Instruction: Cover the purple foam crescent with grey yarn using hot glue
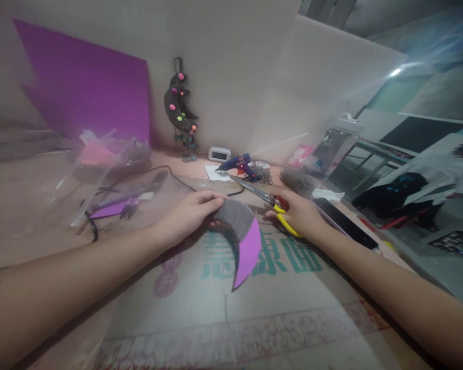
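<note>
My left hand (198, 213) pinches the upper end of a crescent moon cutout (249, 252). Grey yarn (235, 218) wraps the cutout's upper part, while its lower tip is bare purple. In my right hand (295, 213) is a pair of scissors (260, 192) with yellow and red handles; the blades point up and left, apart from the moon. A strand of yarn hangs below the purple tip. Beyond the hands lies a blue glue gun (239, 165), its small red light lit, with its nozzle over a white paper piece (216, 173).
A ball of grey yarn (296, 179), a black phone-like slab (347, 225) and a clear container (334, 146) are on the right. A digital clock (219, 153) stands near a hanging moon ornament (180, 105). Left are a purple sheet (88, 82), glue sticks (94, 177) and plastic wrapping.
</note>
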`<control>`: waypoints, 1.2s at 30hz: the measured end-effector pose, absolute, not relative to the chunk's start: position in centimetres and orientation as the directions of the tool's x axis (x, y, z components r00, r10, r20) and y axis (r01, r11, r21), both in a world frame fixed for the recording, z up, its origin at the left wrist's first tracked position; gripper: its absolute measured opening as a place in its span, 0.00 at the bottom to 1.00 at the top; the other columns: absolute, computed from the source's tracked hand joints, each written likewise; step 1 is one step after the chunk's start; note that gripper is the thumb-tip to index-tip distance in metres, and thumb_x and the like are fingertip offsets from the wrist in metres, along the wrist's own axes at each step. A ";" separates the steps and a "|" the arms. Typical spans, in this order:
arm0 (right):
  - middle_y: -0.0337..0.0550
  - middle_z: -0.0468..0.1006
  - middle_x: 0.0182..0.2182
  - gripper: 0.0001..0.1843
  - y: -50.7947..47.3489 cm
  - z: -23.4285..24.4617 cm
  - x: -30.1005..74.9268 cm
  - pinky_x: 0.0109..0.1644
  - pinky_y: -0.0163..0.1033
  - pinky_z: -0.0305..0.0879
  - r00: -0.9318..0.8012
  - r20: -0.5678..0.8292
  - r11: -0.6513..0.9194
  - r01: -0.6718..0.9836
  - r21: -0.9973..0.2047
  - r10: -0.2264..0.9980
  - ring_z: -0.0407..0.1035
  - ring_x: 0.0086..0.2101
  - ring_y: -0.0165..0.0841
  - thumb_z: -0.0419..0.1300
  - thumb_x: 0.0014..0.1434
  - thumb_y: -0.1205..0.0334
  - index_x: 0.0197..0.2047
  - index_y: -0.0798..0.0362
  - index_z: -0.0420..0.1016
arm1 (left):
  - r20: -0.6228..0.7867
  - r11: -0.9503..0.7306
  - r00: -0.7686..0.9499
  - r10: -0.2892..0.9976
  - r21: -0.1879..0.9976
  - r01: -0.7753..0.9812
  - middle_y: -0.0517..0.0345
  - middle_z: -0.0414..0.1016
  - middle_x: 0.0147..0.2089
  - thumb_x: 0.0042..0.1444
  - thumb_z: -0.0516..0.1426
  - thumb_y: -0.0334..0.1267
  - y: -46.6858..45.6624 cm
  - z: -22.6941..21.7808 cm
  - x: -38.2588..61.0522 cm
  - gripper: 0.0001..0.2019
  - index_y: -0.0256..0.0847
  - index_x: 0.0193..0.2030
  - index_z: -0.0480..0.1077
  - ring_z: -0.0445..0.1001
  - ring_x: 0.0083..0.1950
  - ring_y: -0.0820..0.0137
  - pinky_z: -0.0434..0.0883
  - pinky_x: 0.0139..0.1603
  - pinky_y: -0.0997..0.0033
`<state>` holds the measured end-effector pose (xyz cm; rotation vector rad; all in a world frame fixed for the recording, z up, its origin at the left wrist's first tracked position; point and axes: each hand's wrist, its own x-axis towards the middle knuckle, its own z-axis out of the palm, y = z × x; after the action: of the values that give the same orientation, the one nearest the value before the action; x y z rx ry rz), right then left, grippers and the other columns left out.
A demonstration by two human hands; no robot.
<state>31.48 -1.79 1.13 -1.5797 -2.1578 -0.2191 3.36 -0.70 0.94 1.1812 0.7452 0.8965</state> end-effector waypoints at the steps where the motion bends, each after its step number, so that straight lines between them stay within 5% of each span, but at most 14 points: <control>1: 0.43 0.80 0.40 0.28 -1.8 1.1 31.4 0.37 0.40 0.67 -0.252 0.444 0.343 0.929 -0.137 0.860 0.73 0.36 0.39 0.66 0.50 0.46 0.53 0.46 0.73 | -0.027 0.123 0.462 0.886 0.976 -0.178 0.61 0.70 0.26 0.53 0.61 0.40 -0.7 0.9 3.3 0.09 0.36 0.38 0.74 0.66 0.23 0.79 0.63 0.25 0.79; 14: 0.49 0.78 0.48 0.26 -1.2 1.0 31.8 0.45 0.47 0.69 -0.258 0.300 0.324 0.926 -0.193 0.918 0.73 0.44 0.44 0.63 0.54 0.47 0.54 0.50 0.71 | -0.002 -0.008 0.484 0.875 1.000 0.018 0.62 0.70 0.31 0.52 0.62 0.45 -0.5 0.8 2.9 0.17 0.38 0.45 0.71 0.64 0.25 0.80 0.58 0.23 0.80; 21: 0.43 0.77 0.50 0.28 -0.8 3.4 33.8 0.51 0.44 0.68 -0.307 0.162 0.339 0.912 -0.230 0.938 0.72 0.47 0.43 0.66 0.49 0.55 0.55 0.46 0.72 | -0.008 -0.012 0.507 0.862 0.999 0.037 0.64 0.68 0.28 0.51 0.62 0.45 -0.4 0.7 2.9 0.20 0.36 0.48 0.69 0.63 0.25 0.78 0.58 0.24 0.78; 27: 0.48 0.77 0.49 0.26 0.3 3.2 36.0 0.48 0.43 0.69 -0.352 0.235 0.405 0.883 -0.238 0.906 0.73 0.45 0.41 0.57 0.56 0.59 0.59 0.49 0.70 | -0.009 -0.025 0.502 0.865 0.998 0.062 0.63 0.69 0.29 0.51 0.61 0.42 -0.4 0.7 2.9 0.19 0.37 0.48 0.69 0.64 0.25 0.77 0.59 0.26 0.76; 32: 0.48 0.79 0.47 0.17 1.0 2.7 36.7 0.53 0.46 0.67 -0.296 0.278 0.374 0.880 -0.293 0.914 0.73 0.47 0.42 0.57 0.57 0.56 0.47 0.52 0.78 | -0.004 0.024 0.472 0.881 0.999 -0.036 0.62 0.69 0.31 0.49 0.59 0.33 -0.6 1.0 2.9 0.20 0.38 0.50 0.68 0.65 0.26 0.77 0.60 0.25 0.76; 36: 0.47 0.80 0.43 0.15 -1.0 4.3 33.6 0.49 0.44 0.69 -0.170 0.326 0.298 0.867 -0.399 0.930 0.74 0.43 0.40 0.54 0.60 0.55 0.44 0.52 0.78 | 0.000 0.046 0.426 0.904 0.994 -0.097 0.61 0.72 0.34 0.48 0.62 0.37 -0.2 0.6 2.9 0.20 0.39 0.49 0.68 0.67 0.26 0.77 0.62 0.26 0.77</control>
<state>33.61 -1.04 4.27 -1.5958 -2.0644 0.1629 2.85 -0.24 0.65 1.2929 0.8202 0.9128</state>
